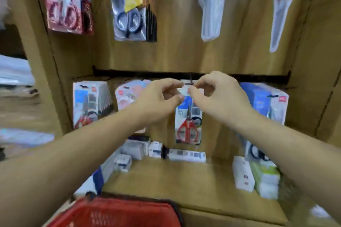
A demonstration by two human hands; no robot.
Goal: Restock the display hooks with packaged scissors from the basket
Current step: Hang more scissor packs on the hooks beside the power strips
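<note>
A packaged pair of red-handled scissors (pixel 188 125) hangs down in front of the lower black hook rail (pixel 147 74). My left hand (pixel 158 97) and my right hand (pixel 217 96) pinch the top edge of its card from either side, right at a black hook (pixel 191 81) on the rail. The red basket (pixel 118 212) sits at the bottom of the view below my arms; its contents are hidden.
Other scissor packs hang left (pixel 90 103) and right (pixel 265 101) on the same rail, and several more on the row above (pixel 131 5). Small white boxes (pixel 186 155) lie on the brown shelf below. The brown cardboard side walls close in on both sides.
</note>
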